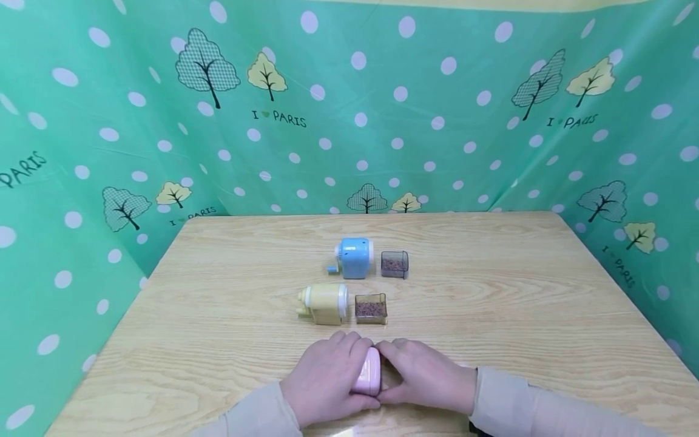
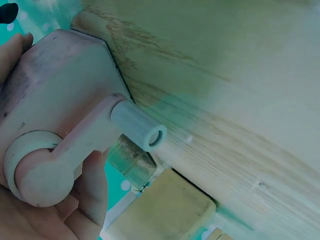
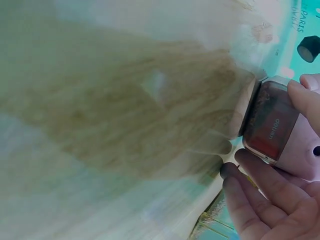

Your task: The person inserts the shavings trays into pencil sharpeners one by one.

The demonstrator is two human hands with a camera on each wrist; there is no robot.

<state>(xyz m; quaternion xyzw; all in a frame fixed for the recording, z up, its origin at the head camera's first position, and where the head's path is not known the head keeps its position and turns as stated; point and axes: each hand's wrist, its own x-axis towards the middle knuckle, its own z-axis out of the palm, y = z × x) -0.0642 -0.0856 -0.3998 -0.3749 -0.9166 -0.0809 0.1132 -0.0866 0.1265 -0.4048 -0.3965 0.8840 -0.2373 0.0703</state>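
Note:
A pink crank pencil sharpener (image 1: pixel 369 371) is at the front of the table, gripped by my left hand (image 1: pixel 327 381) with the fingers wrapped over its body. Its crank handle (image 2: pixel 137 125) points outward in the left wrist view. On the opposite side, my right hand (image 1: pixel 428 375) pinches the sharpener's dark see-through shavings drawer (image 3: pixel 270 122) between thumb and fingers. The drawer sits in the pink body, with reddish shavings showing through it. Both thumbs come close together at the near side in the head view.
Beyond the hands stands a yellow pencil sharpener (image 1: pixel 326 304), with its shavings-filled drawer (image 1: pixel 371 309) to the right. Farther back are a blue sharpener (image 1: pixel 356 258) and a grey drawer of shavings (image 1: pixel 394 264). A green dotted curtain (image 1: pixel 382 121) surrounds the wooden table (image 1: pixel 519 291).

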